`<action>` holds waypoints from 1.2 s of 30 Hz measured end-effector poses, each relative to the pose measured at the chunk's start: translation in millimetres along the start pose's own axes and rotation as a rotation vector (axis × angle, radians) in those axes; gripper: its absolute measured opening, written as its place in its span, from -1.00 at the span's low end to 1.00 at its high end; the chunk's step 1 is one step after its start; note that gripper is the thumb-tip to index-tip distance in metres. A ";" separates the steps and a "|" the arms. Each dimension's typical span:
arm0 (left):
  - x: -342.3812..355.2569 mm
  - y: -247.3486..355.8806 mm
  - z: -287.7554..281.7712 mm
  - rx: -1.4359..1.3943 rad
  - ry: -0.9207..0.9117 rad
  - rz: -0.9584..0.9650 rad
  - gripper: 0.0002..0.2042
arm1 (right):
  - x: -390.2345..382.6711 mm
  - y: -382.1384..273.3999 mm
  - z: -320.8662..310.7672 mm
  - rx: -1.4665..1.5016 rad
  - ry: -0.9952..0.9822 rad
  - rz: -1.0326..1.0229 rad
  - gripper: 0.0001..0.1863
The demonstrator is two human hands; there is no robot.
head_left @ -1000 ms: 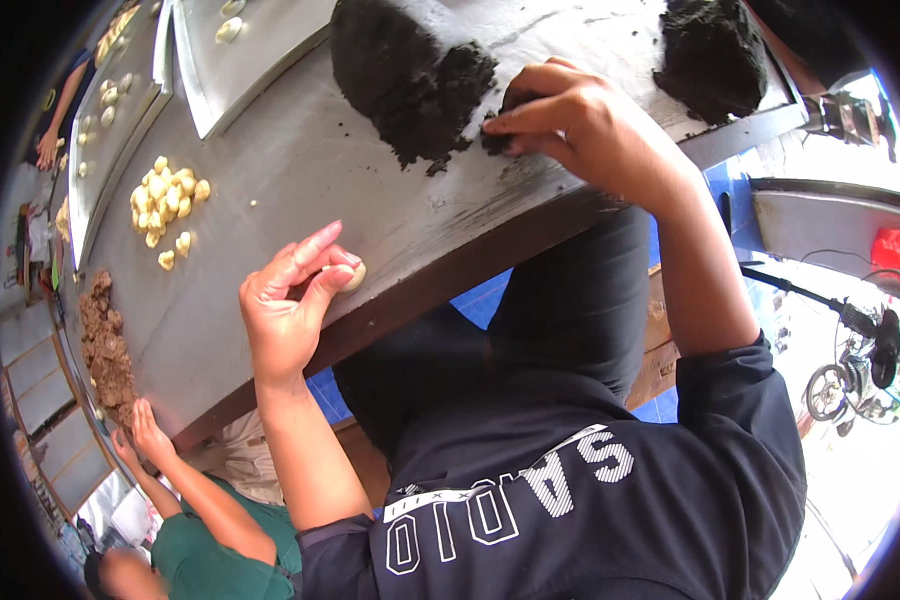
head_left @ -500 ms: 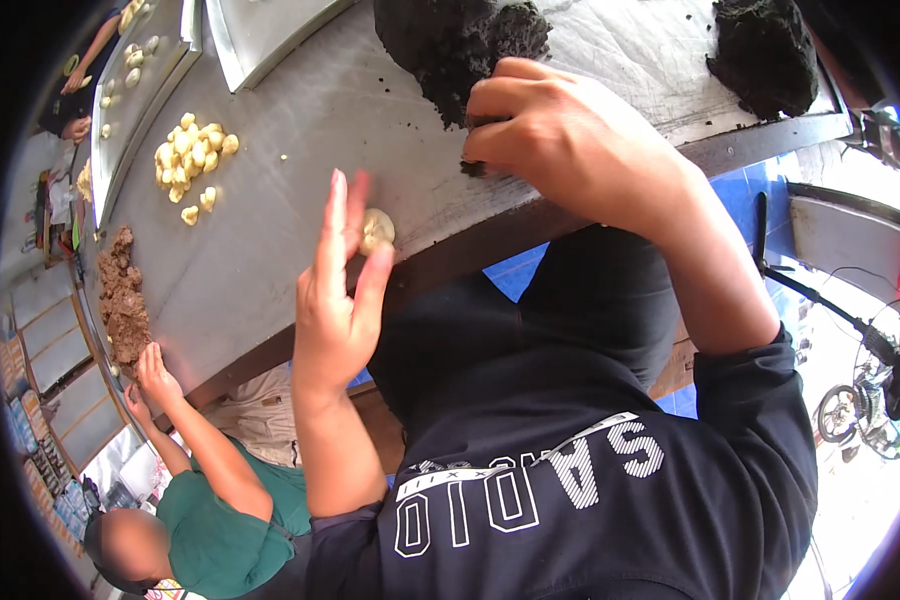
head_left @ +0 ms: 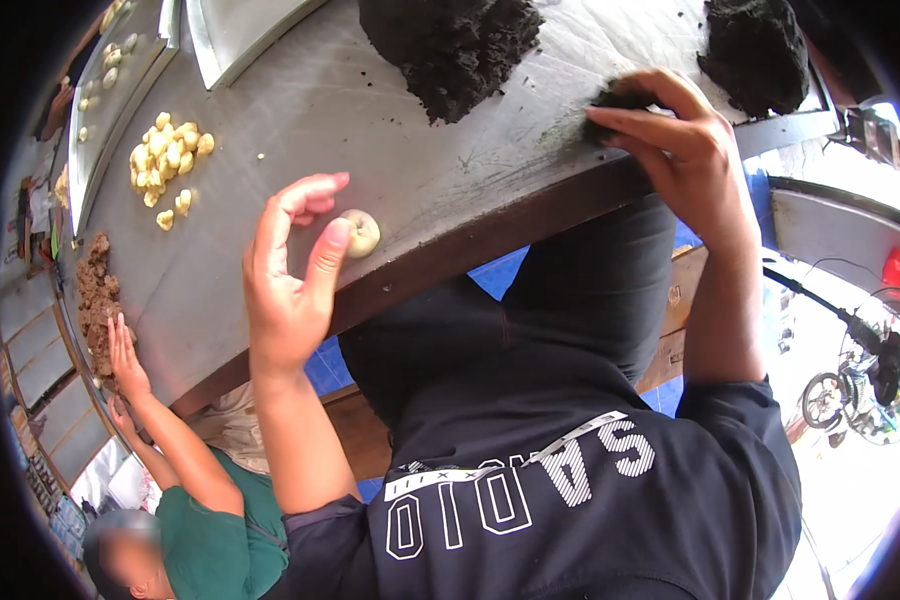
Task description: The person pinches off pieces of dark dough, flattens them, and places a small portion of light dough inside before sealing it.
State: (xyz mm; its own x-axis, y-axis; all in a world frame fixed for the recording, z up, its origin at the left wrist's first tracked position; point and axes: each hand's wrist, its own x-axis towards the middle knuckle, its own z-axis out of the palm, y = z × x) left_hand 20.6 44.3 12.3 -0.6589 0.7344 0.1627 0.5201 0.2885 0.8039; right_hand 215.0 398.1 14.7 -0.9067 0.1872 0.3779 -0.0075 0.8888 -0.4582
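My left hand (head_left: 288, 290) is held above the metal tabletop (head_left: 300, 120) with its fingers curved and apart. Beside its thumb sits a pale, round dough ball (head_left: 365, 233); the fingers are not wrapped around it, and I cannot tell whether the thumb tip touches it. To the right, near the table's front edge, my right hand (head_left: 692, 135) has its fingers bent around a small dark lump of black dough (head_left: 622, 99), partly hidden by them. A large crumbly mass of black dough (head_left: 450, 55) lies between the hands, farther back.
Another black dough mass (head_left: 755, 55) lies at the far right. Small yellow balls (head_left: 170, 155) are heaped at left, below metal trays (head_left: 235, 45). Brown filling (head_left: 98, 290) lies at the left edge, under the hands of a co-worker in a green shirt (head_left: 205, 520).
My right hand has moved right, away from the large black mass, with a dark lump in its fingers. My left hand has shifted slightly left and its fingers have curled.
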 end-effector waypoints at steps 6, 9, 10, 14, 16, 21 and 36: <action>-12.7 15.9 42.6 0.036 0.119 -0.334 -0.44 | 8.0 -27.3 25.1 0.103 -0.112 -0.209 -0.56; -13.1 5.1 27.2 -0.081 0.161 -0.105 -0.46 | 32.3 -55.5 45.7 0.205 -0.098 -0.314 -0.71; -7.4 4.8 23.8 -0.057 0.158 -0.083 -0.49 | 37.1 -68.5 54.8 0.256 -0.069 -0.392 -0.77; 15.9 17.5 4.0 0.159 0.102 -0.099 -0.81 | 45.4 -90.7 76.1 0.254 -0.246 -0.485 -0.86; 25.8 25.2 16.1 0.795 -0.009 0.137 -0.83 | 54.6 -69.9 70.4 0.104 -0.062 -0.429 -0.84; 52.1 29.2 1.7 0.507 -0.241 -0.167 -0.83 | 40.5 -50.1 57.5 0.008 -0.063 -0.323 -0.70; 31.3 18.2 18.6 0.819 0.009 0.044 -0.86 | 33.0 -68.2 55.7 -0.068 -0.036 -0.276 -0.65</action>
State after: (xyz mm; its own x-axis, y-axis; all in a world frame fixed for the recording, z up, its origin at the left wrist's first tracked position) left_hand 19.5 83.9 21.4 -0.6309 0.7517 0.1921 0.7754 0.6191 0.1241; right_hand 162.1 320.3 13.6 -0.8890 -0.0794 0.4510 -0.2287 0.9302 -0.2870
